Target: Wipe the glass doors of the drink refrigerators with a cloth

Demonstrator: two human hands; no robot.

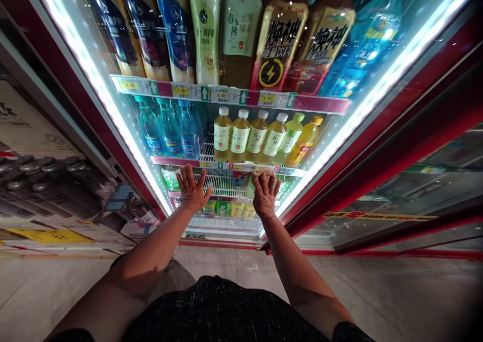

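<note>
Cam: one, head-worn.
Facing: fwd & down into drinks cooler [98, 88].
Range: near; left hand [193, 191], right hand [265, 195] mid-frame at shelf edge [226, 166].

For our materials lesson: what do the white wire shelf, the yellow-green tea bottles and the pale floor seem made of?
White wire shelf: probably coated metal, thin parallel rods, matte.
Yellow-green tea bottles: likely clear plastic, glossy; liquid shows through.
Pale floor: seemingly polished tile, joint lines and reflections.

left hand [193, 191] splayed open, right hand [265, 195] flat, palm down
</note>
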